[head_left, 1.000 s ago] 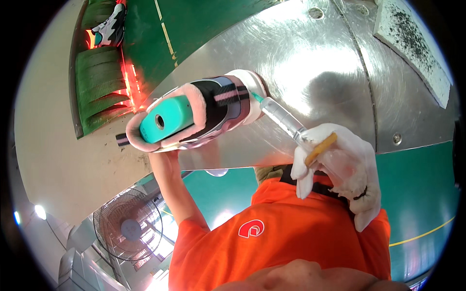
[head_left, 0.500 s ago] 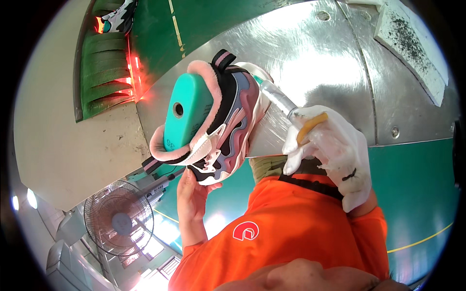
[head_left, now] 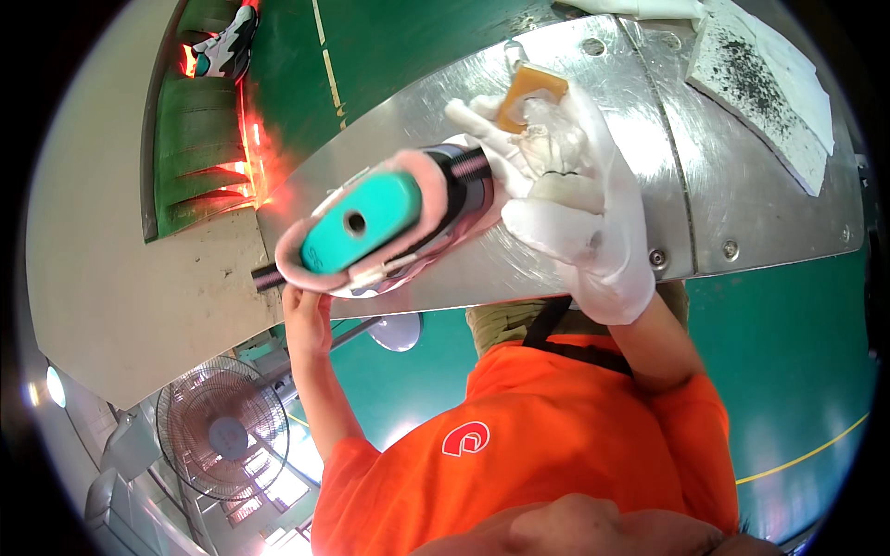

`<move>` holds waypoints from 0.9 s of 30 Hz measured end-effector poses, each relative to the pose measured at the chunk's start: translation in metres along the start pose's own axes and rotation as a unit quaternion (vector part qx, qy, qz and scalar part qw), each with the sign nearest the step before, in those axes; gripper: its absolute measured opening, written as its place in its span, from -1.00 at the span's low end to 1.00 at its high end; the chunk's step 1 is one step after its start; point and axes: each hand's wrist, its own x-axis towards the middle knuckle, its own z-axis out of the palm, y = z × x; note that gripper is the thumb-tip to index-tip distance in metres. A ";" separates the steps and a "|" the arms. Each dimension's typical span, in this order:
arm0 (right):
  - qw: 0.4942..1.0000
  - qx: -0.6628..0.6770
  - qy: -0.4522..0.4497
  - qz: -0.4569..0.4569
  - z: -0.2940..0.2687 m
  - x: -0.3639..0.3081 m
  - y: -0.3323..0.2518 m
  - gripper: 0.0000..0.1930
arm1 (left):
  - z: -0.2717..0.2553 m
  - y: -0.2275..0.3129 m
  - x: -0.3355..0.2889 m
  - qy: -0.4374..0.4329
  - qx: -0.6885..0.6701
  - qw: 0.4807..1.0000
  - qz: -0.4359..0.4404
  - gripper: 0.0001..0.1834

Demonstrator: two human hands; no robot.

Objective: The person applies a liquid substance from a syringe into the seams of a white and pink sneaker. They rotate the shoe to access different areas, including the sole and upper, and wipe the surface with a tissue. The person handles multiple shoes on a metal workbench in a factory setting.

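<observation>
Left fingers point(head_left: 293, 300) around a shoe point(head_left: 429, 185), right fingers point(head_left: 475, 120) around a syringe point(head_left: 533, 83), blurred dark writing point(head_left: 314, 259) on teal last point(head_left: 382, 206)

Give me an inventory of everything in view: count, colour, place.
Held shoe: one, black and pink, centre-left
Shoe last: one, teal, inside that shoe
Syringe: one, clear with amber flange, right hand
Second shoe: one, black and white, upper left
Strip curtain: one, green, upper left
Tabletop: one, silver, centre to right
Speckled slab: one, white and black, upper right
Fan: one, grey, lower left
Floor: green, around
Shirt: one, orange, bottom
Left hand: one, bare, gripping shoe
Right hand: one, white-gloved, upper centre
</observation>
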 end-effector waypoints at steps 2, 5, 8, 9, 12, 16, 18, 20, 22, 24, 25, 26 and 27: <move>0.999 0.030 0.004 -0.015 0.006 -0.004 0.001 -0.08 | 0.008 0.002 -0.001 0.060 -0.001 0.998 0.003 -0.32; 0.996 -0.080 0.006 -0.050 -0.002 -0.017 0.010 -0.07 | 0.014 -0.002 -0.003 0.041 0.044 0.998 -0.006 -0.35; 0.995 -0.100 -0.012 -0.020 -0.014 -0.046 0.007 0.01 | 0.012 -0.003 -0.003 -0.094 0.107 0.988 0.059 -0.36; 0.997 -0.078 -0.018 0.004 -0.017 -0.059 0.001 0.04 | 0.012 -0.004 -0.003 -0.110 0.112 0.983 0.092 -0.37; 1.000 -0.012 -0.025 0.003 -0.026 -0.085 -0.025 0.00 | 0.012 -0.006 -0.012 -0.095 0.094 0.971 0.199 -0.36; 0.949 -0.274 0.128 -0.085 -0.046 -0.092 -0.086 0.12 | 0.027 -0.009 -0.034 -0.015 0.005 0.983 0.184 -0.38; 0.907 -0.346 0.206 -0.122 -0.061 -0.080 -0.107 0.01 | 0.030 -0.006 -0.038 -0.012 0.019 0.982 0.186 -0.38; 0.916 -0.359 0.142 -0.110 -0.088 -0.084 -0.109 0.01 | 0.029 -0.005 -0.041 -0.007 0.026 0.982 0.188 -0.39; 0.931 -0.342 0.126 -0.013 -0.080 -0.095 -0.118 0.19 | 0.030 -0.007 -0.042 -0.002 0.029 0.982 0.188 -0.39; 0.952 -0.281 0.094 0.077 -0.071 -0.099 -0.117 0.34 | 0.034 -0.006 -0.043 0.008 0.051 0.979 0.195 -0.40; 0.965 -0.236 0.055 0.095 -0.072 -0.097 -0.112 0.34 | 0.032 -0.007 -0.042 0.009 0.069 0.977 0.203 -0.42; 0.975 -0.191 0.015 0.112 -0.075 -0.094 -0.105 0.34 | 0.033 -0.006 -0.041 0.009 0.088 0.973 0.212 -0.43; 0.981 -0.144 -0.025 0.129 -0.078 -0.090 -0.098 0.34 | 0.037 -0.003 -0.046 0.014 0.041 0.981 0.187 -0.38</move>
